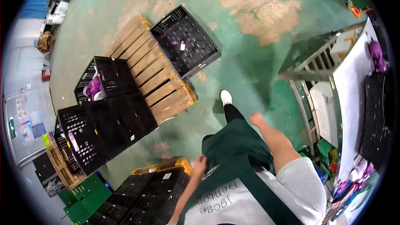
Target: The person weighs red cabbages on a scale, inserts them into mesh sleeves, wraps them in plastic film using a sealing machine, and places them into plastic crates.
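My left hand point(200, 165) hangs beside the dark green apron point(227, 146), its fingers loosely curled and nothing visible in them. My right hand point(256, 119) swings forward at the right, small in view and closed like a fist, with no object showing. One white shoe point(226, 97) is stepping on the green floor. Ahead stands a black plastic crate point(187, 43) with a white slip and small purple bits inside, touching the end of a wooden pallet point(156, 77). Neither hand touches the crate or the pallet.
Stacked black crates point(112, 121) stand on the pallet's left; one holds purple bundles point(94, 86). More black crates point(146, 193) are close by my left side. On the right is a white-topped table point(352, 83) with a metal frame. Green crates point(85, 202) sit lower left.
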Demonstrator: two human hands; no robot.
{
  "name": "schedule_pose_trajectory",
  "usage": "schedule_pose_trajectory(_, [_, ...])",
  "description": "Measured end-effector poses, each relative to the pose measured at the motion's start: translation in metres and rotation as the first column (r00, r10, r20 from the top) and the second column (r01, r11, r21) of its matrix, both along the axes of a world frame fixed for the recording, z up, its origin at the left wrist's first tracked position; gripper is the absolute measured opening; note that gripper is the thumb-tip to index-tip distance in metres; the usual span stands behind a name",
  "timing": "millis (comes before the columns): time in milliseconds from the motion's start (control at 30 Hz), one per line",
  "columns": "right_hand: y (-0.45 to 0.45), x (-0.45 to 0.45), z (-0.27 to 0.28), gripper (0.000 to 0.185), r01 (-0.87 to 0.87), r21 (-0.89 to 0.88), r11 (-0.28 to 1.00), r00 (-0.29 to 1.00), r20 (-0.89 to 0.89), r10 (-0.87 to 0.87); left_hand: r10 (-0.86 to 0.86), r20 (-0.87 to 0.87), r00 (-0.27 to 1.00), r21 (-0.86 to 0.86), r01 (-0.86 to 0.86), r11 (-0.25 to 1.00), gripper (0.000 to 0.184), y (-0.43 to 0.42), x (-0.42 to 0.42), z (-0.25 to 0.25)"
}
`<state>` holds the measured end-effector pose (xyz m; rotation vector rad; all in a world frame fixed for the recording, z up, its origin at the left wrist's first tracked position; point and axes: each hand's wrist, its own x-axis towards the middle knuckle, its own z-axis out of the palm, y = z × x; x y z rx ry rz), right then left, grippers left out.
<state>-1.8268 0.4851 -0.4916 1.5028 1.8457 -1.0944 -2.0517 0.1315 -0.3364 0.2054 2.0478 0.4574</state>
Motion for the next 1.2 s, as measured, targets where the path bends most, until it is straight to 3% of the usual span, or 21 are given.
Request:
schedule_pose_trajectory(33, [0.032,-0.048,0.012,0.036,0.122,0.076,0.99,0.989,-0.092,-0.115,-0.109,-0.136,0.985,-0.035,0.105,0.994,0.044,0.029,0.001,0.013])
schedule_pose_trajectory(67, [0.062,-0.089,0.0,0.038,0.096,0.163,0.982,0.979,-0.191,-0.064,-0.213,-0.259,0.942,-0.1,0.193,0.976,0.048,0.052,0.005,0.032])
schedule_pose_trajectory(133, [0.128,-0.182,0.01,0.034,0.058,0.097,0.994,0.956,-0.291,-0.028,-0.097,-0.157,0.983,-0.078,0.086,0.993,0.057,0.077,-0.002,0.016])
schedule_pose_trajectory(200, [0.173,-0.251,-0.019,0.029,0.063,0.212,0.975,0.901,-0.433,0.036,-0.108,0.003,0.994,-0.136,0.108,0.985,0.074,0.095,-0.005,-0.016])
schedule_pose_trajectory(267, [0.211,-0.313,-0.039,0.027,0.016,0.253,0.967,0.93,-0.36,0.079,-0.213,0.102,0.972,-0.194,0.229,0.954,0.085,0.113,0.0,-0.042])
schedule_pose_trajectory(367, [0.236,-0.376,-0.112,0.027,-0.112,0.333,0.936,0.939,-0.273,0.21,-0.326,0.158,0.932,-0.467,0.361,0.807,0.092,0.168,-0.012,-0.038])
schedule_pose_trajectory(400, [0.238,-0.391,-0.132,0.03,-0.108,0.313,0.943,0.95,-0.247,0.191,-0.307,0.143,0.941,-0.441,0.338,0.831,0.092,0.174,-0.013,-0.046])
schedule_pose_trajectory(500, [0.219,-0.426,-0.175,0.049,-0.432,0.366,0.825,0.825,-0.209,0.525,-0.251,0.066,0.966,-0.426,0.255,0.868,0.089,0.154,-0.018,-0.063])
schedule_pose_trajectory(533, [0.209,-0.429,-0.189,0.05,-0.597,0.388,0.702,0.722,-0.122,0.681,-0.225,0.071,0.972,-0.425,0.233,0.874,0.088,0.154,-0.023,-0.065])
schedule_pose_trajectory(600, [0.183,-0.424,-0.22,0.047,-0.71,0.536,0.456,0.563,0.044,0.826,-0.167,0.08,0.983,-0.406,0.185,0.895,0.086,0.152,-0.03,-0.065])
schedule_pose_trajectory(667, [0.173,-0.438,-0.242,0.043,-0.733,0.517,0.442,0.583,0.142,0.8,-0.159,0.075,0.984,-0.429,0.176,0.886,0.084,0.149,-0.034,-0.067])
schedule_pose_trajectory(700, [0.174,-0.445,-0.245,0.04,-0.735,0.425,0.528,0.619,0.104,0.779,-0.152,0.07,0.986,-0.425,0.167,0.89,0.084,0.148,-0.036,-0.066])
schedule_pose_trajectory(767, [0.188,-0.461,-0.22,0.039,-0.765,0.201,0.612,0.63,0.036,0.775,-0.161,0.06,0.985,-0.421,0.171,0.891,0.084,0.15,-0.041,-0.065])
schedule_pose_trajectory(800, [0.189,-0.459,-0.196,0.038,-0.71,0.195,0.676,0.68,-0.059,0.731,-0.167,0.055,0.984,-0.424,0.175,0.889,0.084,0.152,-0.043,-0.061])
schedule_pose_trajectory(967, [0.258,-0.472,0.023,0.045,-0.498,0.521,0.693,0.663,-0.287,0.692,-0.213,0.02,0.977,-0.402,0.202,0.893,0.082,0.152,-0.055,-0.058])
schedule_pose_trajectory(1000, [0.282,-0.471,0.07,0.041,-0.361,0.551,0.752,0.676,-0.4,0.619,-0.223,0.034,0.974,-0.404,0.217,0.889,0.082,0.155,-0.058,-0.056])
schedule_pose_trajectory(1033, [0.31,-0.47,0.12,0.035,-0.29,0.213,0.933,0.772,-0.524,0.36,-0.269,0.032,0.963,-0.415,0.258,0.873,0.082,0.155,-0.058,-0.055])
schedule_pose_trajectory(1067, [0.329,-0.459,0.162,0.03,-0.154,-0.007,0.988,0.712,-0.694,0.106,-0.279,0.039,0.959,-0.416,0.27,0.868,0.082,0.157,-0.059,-0.053])
schedule_pose_trajectory(1100, [0.342,-0.437,0.195,0.024,-0.033,0.009,0.999,0.684,-0.729,0.029,-0.29,0.053,0.956,-0.42,0.285,0.862,0.082,0.157,-0.061,-0.052])
schedule_pose_trajectory(1167, [0.4,-0.341,0.164,0.026,0.247,-0.146,0.958,0.616,-0.74,-0.271,-0.315,0.09,0.945,-0.425,0.322,0.846,0.08,0.161,-0.066,-0.046])
schedule_pose_trajectory(1200, [0.407,-0.3,0.143,0.031,0.358,-0.126,0.925,0.5,-0.811,-0.304,-0.325,0.104,0.94,-0.408,0.339,0.848,0.079,0.159,-0.067,-0.045])
